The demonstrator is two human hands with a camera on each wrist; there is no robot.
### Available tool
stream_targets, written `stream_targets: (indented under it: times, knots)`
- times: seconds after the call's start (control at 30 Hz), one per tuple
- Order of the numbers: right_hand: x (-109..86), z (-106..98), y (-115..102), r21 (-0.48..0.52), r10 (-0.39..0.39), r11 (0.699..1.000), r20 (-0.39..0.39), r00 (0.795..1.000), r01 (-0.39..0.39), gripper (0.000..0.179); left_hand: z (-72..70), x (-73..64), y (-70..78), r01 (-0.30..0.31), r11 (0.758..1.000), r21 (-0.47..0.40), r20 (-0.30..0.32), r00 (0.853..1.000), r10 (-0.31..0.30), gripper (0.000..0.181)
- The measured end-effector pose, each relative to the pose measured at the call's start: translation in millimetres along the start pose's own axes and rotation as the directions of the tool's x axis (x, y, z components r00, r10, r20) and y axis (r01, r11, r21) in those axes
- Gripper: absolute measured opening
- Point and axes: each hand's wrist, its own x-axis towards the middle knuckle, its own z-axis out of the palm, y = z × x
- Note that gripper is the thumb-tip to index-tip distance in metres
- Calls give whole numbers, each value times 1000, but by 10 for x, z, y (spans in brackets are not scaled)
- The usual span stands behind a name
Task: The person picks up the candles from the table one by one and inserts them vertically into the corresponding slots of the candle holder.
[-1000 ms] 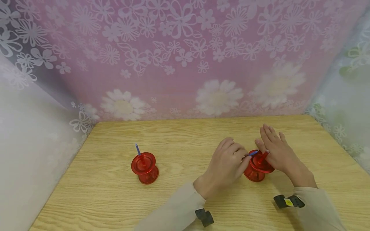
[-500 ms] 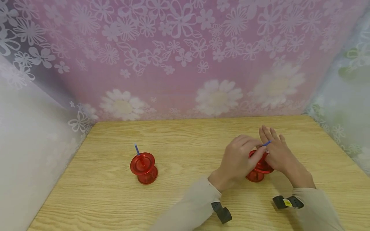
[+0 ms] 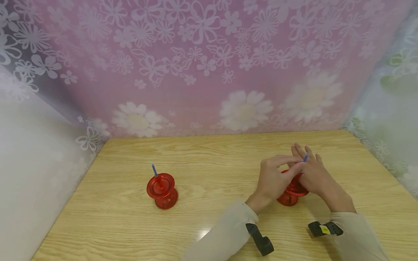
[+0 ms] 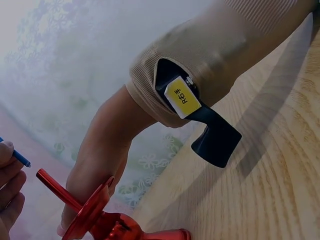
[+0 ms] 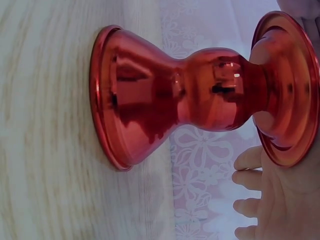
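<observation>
On the right of the table stands a shiny red candle holder (image 3: 288,199) with a dish and an upright red tube (image 4: 59,189) at its middle. My left hand (image 3: 272,177) pinches a thin blue stick (image 3: 305,158) between thumb and fingers above it. In the left wrist view the stick's narrow lower tip sits a little apart from the tube's top. My right hand (image 3: 315,177) lies with straight fingers along the far right side of the dish (image 5: 287,90). Part of the dish is hidden behind my left hand in the head view.
A second red candle holder (image 3: 166,199) stands at the left, with a blue stick (image 3: 154,169) rising from its middle. The wooden table (image 3: 107,217) meets a pink flowered cloth (image 3: 192,108) at its back edge.
My left hand has moved right with the blue stick, from the dish's left side to above the tube, and the stick has tilted more upright. My right hand has barely moved.
</observation>
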Motion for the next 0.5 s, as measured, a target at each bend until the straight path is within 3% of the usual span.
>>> stream_targets:
  times: [0.2, 0.5]
  knots:
    - [-9, 17, 7, -36, -4, 999, 4, 1000, 4, 59, 107, 3, -65, 16, 1000, -26, -22, 1000, -17, 15]
    - [7, 5, -23, -41, -6, 999, -7, 1000, 5, 56, 100, -13, -64, 4, 1000, 3, -32, 999, -3, 16]
